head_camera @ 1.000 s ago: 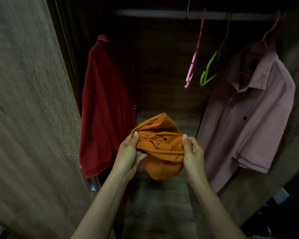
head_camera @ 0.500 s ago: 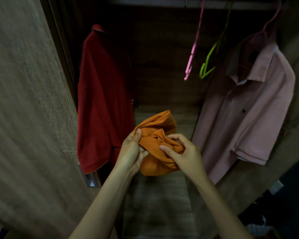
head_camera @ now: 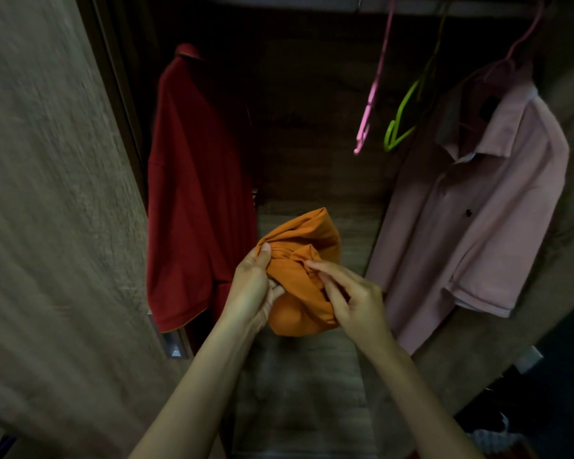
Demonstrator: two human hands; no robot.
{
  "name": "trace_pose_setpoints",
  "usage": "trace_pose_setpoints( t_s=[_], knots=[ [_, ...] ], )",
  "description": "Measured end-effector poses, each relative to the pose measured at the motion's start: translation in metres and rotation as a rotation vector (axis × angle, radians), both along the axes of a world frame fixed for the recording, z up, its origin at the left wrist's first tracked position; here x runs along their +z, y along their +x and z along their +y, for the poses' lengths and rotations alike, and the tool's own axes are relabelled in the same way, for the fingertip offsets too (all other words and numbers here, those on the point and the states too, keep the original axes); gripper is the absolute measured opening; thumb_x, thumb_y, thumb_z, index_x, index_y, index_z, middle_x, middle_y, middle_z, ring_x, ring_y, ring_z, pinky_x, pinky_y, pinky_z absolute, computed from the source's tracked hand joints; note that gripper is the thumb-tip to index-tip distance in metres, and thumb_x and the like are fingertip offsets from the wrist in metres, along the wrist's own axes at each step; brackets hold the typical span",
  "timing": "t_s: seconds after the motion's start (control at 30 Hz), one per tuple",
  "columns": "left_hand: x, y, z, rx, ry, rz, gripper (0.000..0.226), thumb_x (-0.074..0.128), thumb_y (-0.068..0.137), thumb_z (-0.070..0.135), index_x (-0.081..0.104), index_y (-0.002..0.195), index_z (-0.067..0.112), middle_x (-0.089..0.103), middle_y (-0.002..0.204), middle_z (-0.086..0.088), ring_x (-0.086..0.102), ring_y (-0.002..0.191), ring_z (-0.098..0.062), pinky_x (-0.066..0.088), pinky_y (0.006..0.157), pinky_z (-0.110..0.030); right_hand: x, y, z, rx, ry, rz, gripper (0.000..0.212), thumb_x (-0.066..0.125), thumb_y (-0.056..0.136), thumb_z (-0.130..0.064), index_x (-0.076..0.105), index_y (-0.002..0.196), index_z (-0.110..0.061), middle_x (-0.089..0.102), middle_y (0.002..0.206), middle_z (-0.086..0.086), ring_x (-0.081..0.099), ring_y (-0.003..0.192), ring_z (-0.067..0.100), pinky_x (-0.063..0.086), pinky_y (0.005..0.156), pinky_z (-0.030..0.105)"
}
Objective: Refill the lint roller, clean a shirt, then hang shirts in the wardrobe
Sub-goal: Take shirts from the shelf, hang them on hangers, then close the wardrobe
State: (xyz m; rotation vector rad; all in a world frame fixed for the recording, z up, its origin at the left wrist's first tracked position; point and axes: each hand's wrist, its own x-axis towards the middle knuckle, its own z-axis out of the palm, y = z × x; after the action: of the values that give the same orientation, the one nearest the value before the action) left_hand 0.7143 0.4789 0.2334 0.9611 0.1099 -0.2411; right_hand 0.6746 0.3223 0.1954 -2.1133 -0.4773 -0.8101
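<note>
Dim, shadowy wardrobe interior (head_camera: 312,94); blurred door panel (head_camera: 47,193) at left, wide-angle edge distortion.

Bunched shirt (head_camera: 300,270) between two hanging shirts (head_camera: 193,193), empty hangers (head_camera: 371,104) above right

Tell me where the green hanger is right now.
The green hanger hangs empty, upper right in the wardrobe, between the pink hanger and the pink shirt.

Right hand (head_camera: 358,299) is shifting from the bundle's right edge, where it was 1 s ago, across the front, w/ fingers (head_camera: 315,265) now picking at folds mid-frame. Orange shirt (head_camera: 305,256) is getting more scrunched, sitting slightly lower-right in frame.
</note>
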Motion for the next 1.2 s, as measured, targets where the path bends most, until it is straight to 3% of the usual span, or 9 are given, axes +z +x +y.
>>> trace_pose_setpoints(
  t_s=[0.23, 0.33, 0.47, 0.63, 0.77, 0.9, 1.03, 1.1, 1.2],
  knots=[
    [0.001, 0.003, 0.002, 0.008, 0.034, -0.013, 0.037, 0.039, 0.103, 0.025, 0.047, 0.135, 0.009, 0.061, 0.123, -0.021, 0.065, 0.104, -0.029, 0.06, 0.069, -0.035, 0.003, 0.0, 0.001, -0.095, 0.079, 0.173, 0.039, 0.069, 0.08, -0.04, 0.065, 0.115, -0.023, 0.061, 0.107, -0.024, 0.059, 0.102, -0.006, 0.045, 0.083, 0.005],
    [-0.002, 0.004, 0.002, 0.018, 0.11, -0.054, 0.032, 0.04, 0.103, 0.027, 0.051, 0.13, 0.013, 0.066, 0.109, -0.015, 0.069, 0.091, -0.023, 0.062, 0.064, -0.031, 0.002, 0.007, 0.0, -0.117, 0.117, 0.175, 0.009, 0.071, 0.082, -0.028, 0.071, 0.089, -0.023, 0.069, 0.092, -0.015, 0.064, 0.089, -0.001, 0.049, 0.079, 0.015],
    [-0.013, 0.012, 0.008, 0.069, 0.358, -0.145, 0.022, 0.042, 0.102, 0.031, 0.061, 0.104, 0.02, 0.064, 0.09, -0.008, 0.065, 0.075, -0.018, 0.057, 0.065, -0.033, 0.013, 0.017, -0.007, -0.112, 0.161, 0.282, 0.003, 0.071, 0.082, -0.021, 0.072, 0.081, -0.018, 0.056, 0.121, -0.011, 0.053, 0.109, -0.001, 0.036, 0.092, 0.006],
    [-0.037, 0.02, 0.02, 0.126, 0.595, -0.142, 0.022, 0.042, 0.103, 0.027, 0.059, 0.094, 0.016, 0.053, 0.073, -0.006, 0.059, 0.063, -0.015, 0.057, 0.051, -0.024, 0.025, 0.023, -0.013, -0.223, 0.018, 0.274, 0.007, 0.069, 0.083, -0.027, 0.065, 0.078, -0.03, 0.052, 0.133, -0.001, 0.049, 0.12, 0.019, 0.041, 0.1, 0.035],
    [-0.058, 0.023, 0.034, 0.18, 0.798, -0.16, 0.021, 0.041, 0.103, 0.026, 0.058, 0.096, 0.016, 0.06, 0.081, -0.007, 0.063, 0.076, -0.023, 0.054, 0.058, -0.028, 0.043, 0.027, -0.027, -0.302, 0.038, 0.142, 0.011, 0.067, 0.086, -0.024, 0.068, 0.079, -0.015, 0.066, 0.096, 0.002, 0.06, 0.088, 0.013, 0.045, 0.078, 0.024],
    [-0.061, 0.016, 0.032, 0.136, 0.965, -0.284, 0.026, 0.043, 0.102, 0.029, 0.062, 0.1, 0.012, 0.068, 0.092, -0.008, 0.064, 0.097, -0.029, 0.048, 0.083, -0.036, 0.06, 0.032, -0.029, -0.135, 0.362, 0.347, 0.026, 0.058, 0.093, -0.026, 0.059, 0.07, -0.013, 0.055, 0.058, -0.006, 0.05, 0.056, 0.004, 0.038, 0.058, 0.026],
    [-0.046, 0.005, 0.015, 0.133, 0.973, -0.476, 0.023, 0.049, 0.099, 0.03, 0.057, 0.085, 0.013, 0.059, 0.071, 0.001, 0.061, 0.07, -0.012, 0.043, 0.066, -0.032, 0.07, 0.04, -0.015, -0.119, 0.487, 0.399, 0.029, 0.056, 0.094, -0.028, 0.055, 0.068, -0.017, 0.051, 0.051, -0.011, 0.048, 0.048, 0.003, 0.039, 0.052, 0.025],
    [-0.035, -0.003, 0.009, 0.123, 0.89, -0.546, 0.015, 0.051, 0.098, 0.029, 0.055, 0.106, 0.017, 0.061, 0.078, 0.004, 0.058, 0.062, 0.0, 0.045, 0.062, -0.026, 0.074, 0.042, -0.008, -0.066, 0.58, 0.42, 0.027, 0.057, 0.094, -0.026, 0.055, 0.069, -0.015, 0.053, 0.055, -0.006, 0.05, 0.051, 0.004, 0.041, 0.052, 0.023],
    [-0.021, -0.007, 0.002, 0.05, 0.753, -0.582, 0.053, 0.056, 0.093, 0.039, 0.032, 0.14, 0.035, 0.062, 0.095, 0.006, 0.06, 0.064, 0.003, 0.047, 0.061, -0.011, 0.077, 0.041, 0.0, 0.039, 0.691, 0.456, 0.028, 0.058, 0.093, -0.023, 0.055, 0.066, -0.015, 0.052, 0.056, -0.005, 0.047, 0.05, 0.004, 0.039, 0.049, 0.019]
  ],
)
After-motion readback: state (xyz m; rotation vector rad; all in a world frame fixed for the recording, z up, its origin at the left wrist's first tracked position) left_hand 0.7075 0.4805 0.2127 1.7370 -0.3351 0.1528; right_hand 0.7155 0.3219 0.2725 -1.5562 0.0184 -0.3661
